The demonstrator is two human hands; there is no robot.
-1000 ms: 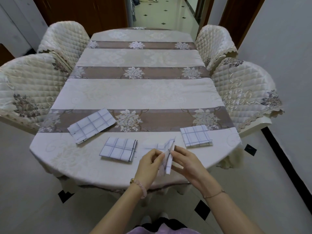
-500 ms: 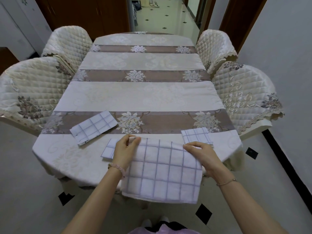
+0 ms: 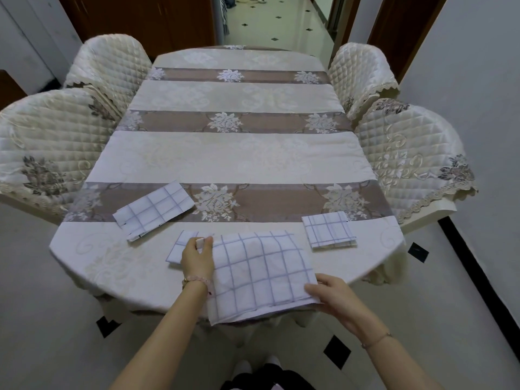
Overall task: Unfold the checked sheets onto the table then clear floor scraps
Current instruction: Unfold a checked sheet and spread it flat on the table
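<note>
A person stands at the near end of a long oval table [image 3: 242,159] draped in a satiny cloth banded cream and taupe with woven flowers. One checked sheet [image 3: 261,274], soft white fabric crossed by thin blue-grey lines, lies opened out between the two hands, its near edge drooping over the table's rim. The left hand [image 3: 197,258] pinches the sheet's far-left corner between thumb and fingertips; the right hand [image 3: 330,295] holds the near-right corner, fingers partly under the cloth. By my reading, this first sheet is nearly spread, while three remain folded: a small square [image 3: 180,246] partly under the left hand, a larger rectangle [image 3: 154,211] beyond and left of that grip, and another square [image 3: 327,230] beyond the right grip. No scraps are visible on the pale tiled floor [image 3: 478,305], so that step appears not yet started.
</note>
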